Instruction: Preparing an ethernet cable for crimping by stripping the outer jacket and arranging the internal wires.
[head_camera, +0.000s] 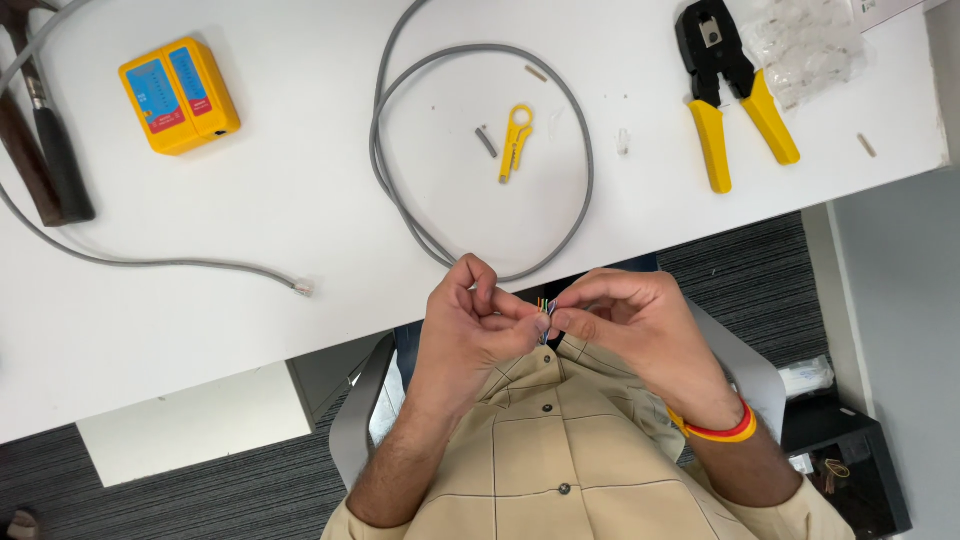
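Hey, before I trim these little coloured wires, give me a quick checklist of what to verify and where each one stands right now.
1. Thin coloured wires pinched between left hand and right hand: ok.
2. Wire order and straightness: cannot tell, too small.
3. Grey round cable loops freely on the white table: ok.
4. Black crimping pliers with yellow handles on the table, apart from both hands: ok.
5. Small yellow stripper tool lying inside the loop: ok.
6. Clear plastic bag of connectors beside the pliers: ok.
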